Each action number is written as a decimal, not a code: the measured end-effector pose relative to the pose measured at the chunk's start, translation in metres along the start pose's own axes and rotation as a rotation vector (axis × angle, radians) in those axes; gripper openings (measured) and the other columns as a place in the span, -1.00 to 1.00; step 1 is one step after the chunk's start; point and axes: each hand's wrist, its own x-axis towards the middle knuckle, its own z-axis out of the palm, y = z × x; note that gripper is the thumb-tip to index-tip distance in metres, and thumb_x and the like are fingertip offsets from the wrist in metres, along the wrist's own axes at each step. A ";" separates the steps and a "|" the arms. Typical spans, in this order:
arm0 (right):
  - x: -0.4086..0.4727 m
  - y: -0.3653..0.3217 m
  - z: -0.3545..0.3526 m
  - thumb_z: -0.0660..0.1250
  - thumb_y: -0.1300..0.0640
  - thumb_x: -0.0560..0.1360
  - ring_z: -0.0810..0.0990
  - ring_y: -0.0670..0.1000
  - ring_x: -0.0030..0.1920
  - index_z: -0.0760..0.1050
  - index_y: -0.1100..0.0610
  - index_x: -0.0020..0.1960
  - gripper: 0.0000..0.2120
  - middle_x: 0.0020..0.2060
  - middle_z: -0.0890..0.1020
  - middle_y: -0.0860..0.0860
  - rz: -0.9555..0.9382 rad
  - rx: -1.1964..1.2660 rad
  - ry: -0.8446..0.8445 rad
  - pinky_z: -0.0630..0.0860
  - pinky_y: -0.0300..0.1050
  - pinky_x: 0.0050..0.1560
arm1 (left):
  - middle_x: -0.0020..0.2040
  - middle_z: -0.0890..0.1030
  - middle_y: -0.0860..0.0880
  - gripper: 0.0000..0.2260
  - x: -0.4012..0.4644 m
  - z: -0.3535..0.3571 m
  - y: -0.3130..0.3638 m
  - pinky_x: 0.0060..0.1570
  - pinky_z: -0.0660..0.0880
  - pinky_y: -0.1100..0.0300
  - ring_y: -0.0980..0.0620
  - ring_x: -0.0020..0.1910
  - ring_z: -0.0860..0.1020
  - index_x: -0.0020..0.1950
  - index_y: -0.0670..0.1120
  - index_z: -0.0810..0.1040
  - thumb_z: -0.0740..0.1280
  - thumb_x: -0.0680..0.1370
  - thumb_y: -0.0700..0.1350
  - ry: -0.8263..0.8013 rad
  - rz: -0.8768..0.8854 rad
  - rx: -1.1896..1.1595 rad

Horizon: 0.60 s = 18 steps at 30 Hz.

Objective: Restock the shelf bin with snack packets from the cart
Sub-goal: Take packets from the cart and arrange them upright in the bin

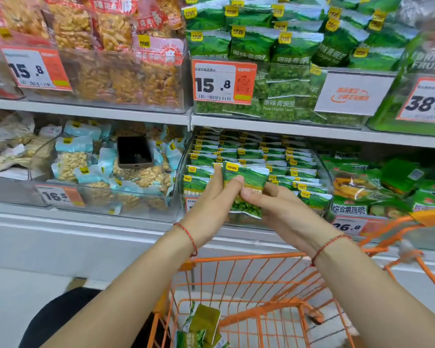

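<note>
Holding one stack of green snack packets (246, 183) upright at the clear shelf bin's front edge (328, 182), my left hand (212, 204) and right hand (280, 209) are clasping its sides; packed rows are filling the bin behind, more packets (204, 327) are lying in the orange cart (249, 280) below.

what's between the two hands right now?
A green snack packet, held upright between left hand and right hand in front of the shelf bin. Head view shows it.

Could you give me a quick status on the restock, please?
Left hand and right hand grip a green packet stack at the bin. More packets in cart.
</note>
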 end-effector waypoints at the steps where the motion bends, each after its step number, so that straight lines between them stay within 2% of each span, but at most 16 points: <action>1: 0.017 0.001 -0.005 0.55 0.04 0.29 0.51 -0.16 0.02 0.26 -0.01 0.19 -0.38 -0.01 0.51 -0.11 -0.018 0.018 -0.009 0.23 -0.23 0.21 | 0.56 0.03 0.11 -0.40 0.008 -0.005 0.000 0.46 0.04 0.09 0.11 0.52 0.05 0.57 0.03 0.00 0.09 0.60 0.19 -0.004 -0.001 0.012; 2: 0.026 -0.006 -0.003 0.57 0.05 0.23 0.52 -0.14 0.07 0.23 0.02 0.25 -0.27 0.07 0.54 -0.07 -0.001 -0.027 0.022 0.39 -0.20 0.11 | 0.55 0.04 0.12 -0.40 0.017 -0.010 -0.001 0.43 0.05 0.10 0.10 0.52 0.07 0.57 0.05 0.02 0.08 0.59 0.21 -0.014 -0.011 0.026; 4: 0.049 -0.013 -0.004 0.55 0.02 0.17 0.53 -0.14 0.06 0.15 0.02 0.22 -0.21 0.08 0.56 -0.05 0.017 -0.072 0.017 0.41 -0.13 0.01 | 0.55 0.09 0.10 -0.37 0.035 -0.020 -0.005 0.34 0.08 0.18 0.09 0.51 0.10 0.56 0.07 0.06 0.07 0.56 0.30 -0.027 -0.015 0.079; 6: 0.071 -0.022 -0.005 0.51 -0.02 0.22 0.55 -0.16 0.00 0.29 0.11 0.23 -0.31 0.01 0.59 -0.07 0.018 -0.163 0.035 0.45 -0.13 -0.07 | 0.54 0.15 0.06 -0.33 0.053 -0.029 -0.012 0.23 0.07 0.27 0.09 0.50 0.13 0.56 0.04 0.09 0.04 0.54 0.35 -0.026 0.020 0.129; 8: 0.092 -0.035 -0.007 0.46 0.03 0.36 0.61 -0.17 -0.12 0.50 0.18 0.21 -0.53 -0.04 0.64 -0.05 0.007 -0.163 -0.006 0.54 -0.23 -0.19 | 0.48 0.25 0.11 -0.32 0.066 -0.040 -0.021 0.23 0.09 0.30 0.12 0.47 0.19 0.56 0.01 0.12 0.03 0.54 0.35 0.039 0.089 0.142; 9: 0.103 -0.040 -0.009 0.43 0.04 0.39 0.63 -0.13 -0.15 0.56 0.18 0.16 -0.61 -0.07 0.66 -0.01 -0.003 -0.166 -0.011 0.54 -0.26 -0.21 | 0.39 0.32 0.17 -0.32 0.071 -0.045 -0.026 0.23 0.11 0.32 0.15 0.43 0.23 0.55 0.00 0.15 0.03 0.53 0.35 0.097 0.134 0.150; 11: 0.123 -0.046 -0.008 0.50 -0.08 0.29 0.61 0.03 -0.16 0.54 0.20 0.10 -0.50 -0.14 0.63 0.05 -0.028 -0.362 0.096 0.47 -0.17 -0.23 | 0.18 0.38 0.28 -0.37 0.078 -0.054 -0.039 0.20 0.19 0.33 0.22 0.30 0.32 0.49 0.01 0.28 0.06 0.52 0.34 0.245 0.235 0.170; 12: 0.128 -0.049 -0.004 0.52 -0.14 0.26 0.54 0.03 -0.19 0.50 0.20 0.07 -0.44 -0.16 0.58 0.05 -0.037 -0.544 0.167 0.41 -0.17 -0.27 | 0.11 0.39 0.34 -0.42 0.082 -0.058 -0.046 0.19 0.23 0.31 0.23 0.25 0.35 0.44 0.02 0.34 0.08 0.53 0.33 0.308 0.272 0.178; 14: 0.143 -0.047 -0.001 0.50 -0.15 0.32 0.37 -0.10 -0.28 0.42 0.16 -0.02 -0.52 -0.18 0.46 0.01 -0.164 -0.777 0.282 0.32 -0.34 -0.37 | 0.06 0.47 0.34 -0.48 0.087 -0.062 -0.061 0.20 0.32 0.23 0.24 0.19 0.41 0.36 0.04 0.41 0.10 0.51 0.28 0.374 0.302 0.160; 16: 0.150 -0.046 0.006 0.52 -0.09 0.34 0.31 -0.17 -0.42 0.34 0.08 -0.25 -0.61 -0.38 0.42 -0.12 -0.235 -0.723 0.274 0.29 -0.42 -0.49 | 0.10 0.52 0.25 -0.52 0.092 -0.065 -0.072 0.25 0.38 0.09 0.17 0.20 0.46 0.32 0.05 0.43 0.11 0.51 0.27 0.385 0.306 0.129; 17: 0.158 -0.045 0.007 0.53 -0.07 0.32 0.33 -0.17 -0.46 0.30 0.05 -0.32 -0.58 -0.48 0.39 -0.16 -0.267 -0.674 0.269 0.28 -0.41 -0.50 | 0.09 0.51 0.26 -0.54 0.093 -0.066 -0.076 0.26 0.39 0.07 0.16 0.21 0.46 0.31 0.05 0.44 0.11 0.52 0.24 0.389 0.305 0.136; 18: 0.164 -0.042 0.008 0.54 -0.09 0.30 0.36 -0.16 -0.44 0.30 0.05 -0.35 -0.57 -0.50 0.39 -0.14 -0.270 -0.637 0.285 0.28 -0.37 -0.47 | 0.08 0.49 0.29 -0.57 0.095 -0.067 -0.080 0.26 0.38 0.09 0.17 0.22 0.44 0.31 0.04 0.44 0.11 0.53 0.21 0.399 0.312 0.152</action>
